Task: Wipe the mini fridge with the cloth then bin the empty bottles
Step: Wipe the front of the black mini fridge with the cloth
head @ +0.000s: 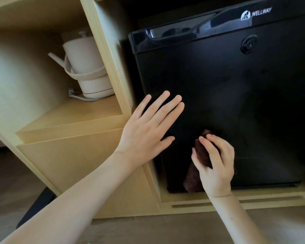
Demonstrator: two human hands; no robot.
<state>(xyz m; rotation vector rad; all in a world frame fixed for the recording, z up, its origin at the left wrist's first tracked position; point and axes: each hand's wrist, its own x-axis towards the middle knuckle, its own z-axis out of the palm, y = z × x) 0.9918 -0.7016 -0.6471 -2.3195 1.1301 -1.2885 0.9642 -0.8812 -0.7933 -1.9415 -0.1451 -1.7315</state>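
A black mini fridge (236, 95) with a shut door and a "WELLWAY" badge fills the right side, set into a light wooden cabinet. My right hand (216, 164) grips a dark brown cloth (200, 159) and holds it against the lower left part of the door. My left hand (148, 127) lies flat with fingers spread, over the door's left edge. No bottles are in view.
A cream electric kettle (85, 67) with its cord stands on a wooden shelf (72, 117) to the left of the fridge. A wooden ledge (253, 199) runs below the fridge. Carpeted floor (157, 231) lies in front.
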